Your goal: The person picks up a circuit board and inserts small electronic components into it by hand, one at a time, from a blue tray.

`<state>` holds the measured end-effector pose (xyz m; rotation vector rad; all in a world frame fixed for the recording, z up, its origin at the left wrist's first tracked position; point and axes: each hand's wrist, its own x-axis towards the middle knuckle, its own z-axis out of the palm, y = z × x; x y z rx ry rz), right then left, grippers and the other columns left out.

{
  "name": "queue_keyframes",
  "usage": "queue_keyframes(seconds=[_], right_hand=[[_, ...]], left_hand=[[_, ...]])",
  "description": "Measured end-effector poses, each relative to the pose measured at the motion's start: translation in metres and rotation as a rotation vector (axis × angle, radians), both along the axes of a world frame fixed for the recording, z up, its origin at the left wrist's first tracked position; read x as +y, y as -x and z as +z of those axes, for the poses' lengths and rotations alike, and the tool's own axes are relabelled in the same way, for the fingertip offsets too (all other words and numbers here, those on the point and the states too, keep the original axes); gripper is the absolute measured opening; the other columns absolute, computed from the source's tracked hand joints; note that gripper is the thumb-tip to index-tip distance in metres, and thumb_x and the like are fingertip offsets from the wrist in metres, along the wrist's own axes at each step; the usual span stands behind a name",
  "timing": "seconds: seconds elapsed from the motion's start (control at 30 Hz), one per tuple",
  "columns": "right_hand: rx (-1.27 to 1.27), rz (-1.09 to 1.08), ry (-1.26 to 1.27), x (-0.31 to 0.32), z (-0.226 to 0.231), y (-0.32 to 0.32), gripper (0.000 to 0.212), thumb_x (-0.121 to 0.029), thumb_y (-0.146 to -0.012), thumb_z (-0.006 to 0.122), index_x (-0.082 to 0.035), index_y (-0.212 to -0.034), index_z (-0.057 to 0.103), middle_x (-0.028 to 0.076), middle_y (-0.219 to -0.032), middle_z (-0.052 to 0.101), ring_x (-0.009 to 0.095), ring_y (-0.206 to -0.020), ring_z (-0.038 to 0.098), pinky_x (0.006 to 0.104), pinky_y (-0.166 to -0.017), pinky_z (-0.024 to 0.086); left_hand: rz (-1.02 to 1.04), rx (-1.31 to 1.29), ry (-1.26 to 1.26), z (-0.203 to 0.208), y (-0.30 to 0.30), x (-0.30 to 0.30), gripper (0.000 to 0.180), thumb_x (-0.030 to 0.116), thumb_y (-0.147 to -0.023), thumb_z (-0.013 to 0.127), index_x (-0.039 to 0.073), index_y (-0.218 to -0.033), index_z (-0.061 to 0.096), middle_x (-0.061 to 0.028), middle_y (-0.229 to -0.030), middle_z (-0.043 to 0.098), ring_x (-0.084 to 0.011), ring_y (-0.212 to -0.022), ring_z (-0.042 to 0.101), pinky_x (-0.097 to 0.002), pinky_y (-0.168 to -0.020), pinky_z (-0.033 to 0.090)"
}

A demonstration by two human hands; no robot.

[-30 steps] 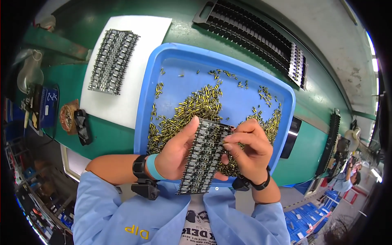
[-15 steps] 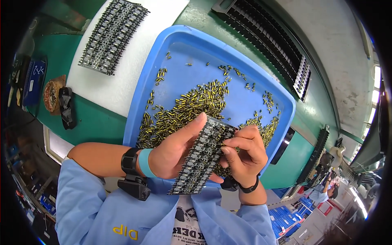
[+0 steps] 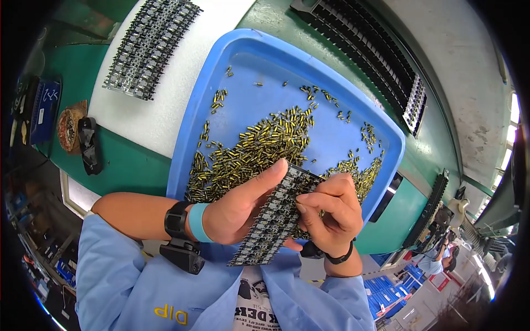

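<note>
My left hand is closed around a dark circuit board panel, its thumb along the upper left edge. The panel is tilted above the near side of a blue tray. Thumb and fingertips of my right hand are pinched together at the panel's right side; whatever is between them is too small or hidden to make out. Heaped in the tray are many small yellow-and-black capacitors with thin metal leads, and a few lie scattered toward its far side.
Another circuit board panel rests on a white foam sheet at the left. A long black rack lies beyond the tray on the green table. Farther left are a round container and a black object.
The view has shifted slightly. My right fingertips have moved a little along the panel's right side and remain pinched. My left hand keeps its hold on the panel.
</note>
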<state>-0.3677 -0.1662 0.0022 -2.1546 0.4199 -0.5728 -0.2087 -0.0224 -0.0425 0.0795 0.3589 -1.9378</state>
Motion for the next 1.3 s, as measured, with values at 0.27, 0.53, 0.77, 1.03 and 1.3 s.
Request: queue_keyframes(seconds=[0.27,0.53,0.77,1.03,1.3], right_hand=[[0.024,0.053,0.178,-0.003,0.005,0.001,0.027,-0.001,-0.075,0.085,-0.007,-0.101,0.081,0.003,-0.091,0.063,0.024,-0.084,0.055,0.0383,-0.075,0.042],[0.035,0.044,0.276,0.000,0.008,0.002,0.029,-0.001,-0.074,0.083,-0.009,-0.102,0.081,0.003,-0.092,0.063,0.024,-0.083,0.054,0.0389,-0.075,0.042],[0.022,0.028,0.338,0.001,0.010,0.002,0.030,-0.001,-0.074,0.082,-0.010,-0.102,0.081,0.003,-0.093,0.063,0.024,-0.083,0.054,0.0385,-0.074,0.043],[0.020,0.056,0.364,0.001,0.011,0.000,0.033,-0.001,-0.070,0.082,-0.010,-0.102,0.081,0.003,-0.093,0.063,0.024,-0.083,0.054,0.0383,-0.074,0.043],[0.035,0.057,0.398,0.001,0.010,0.002,0.037,-0.002,-0.067,0.081,-0.010,-0.103,0.082,0.003,-0.095,0.063,0.025,-0.084,0.054,0.0386,-0.074,0.043]], left_hand=[[-0.052,-0.115,-0.056,0.007,-0.003,-0.004,0.079,0.069,-0.111,0.032,0.004,-0.148,0.056,-0.0166,-0.139,0.068,-0.0322,-0.128,0.068,-0.0662,-0.109,0.055],[-0.065,-0.120,-0.037,0.008,-0.003,-0.005,0.081,0.069,-0.111,0.033,0.003,-0.153,0.052,-0.0167,-0.136,0.069,-0.0304,-0.125,0.069,-0.0632,-0.107,0.057],[-0.055,-0.130,-0.024,0.008,-0.004,-0.005,0.081,0.069,-0.111,0.033,0.002,-0.152,0.052,-0.0153,-0.133,0.069,-0.0297,-0.122,0.070,-0.0621,-0.105,0.059],[-0.059,-0.120,-0.014,0.006,-0.003,-0.005,0.081,0.069,-0.110,0.034,0.001,-0.149,0.054,-0.0151,-0.130,0.070,-0.0297,-0.122,0.070,-0.0616,-0.104,0.060],[-0.087,-0.178,-0.131,0.021,-0.004,-0.012,0.070,0.071,-0.108,0.043,0.008,-0.122,0.070,-0.0073,-0.107,0.074,-0.0174,-0.101,0.074,-0.0426,-0.083,0.069]])
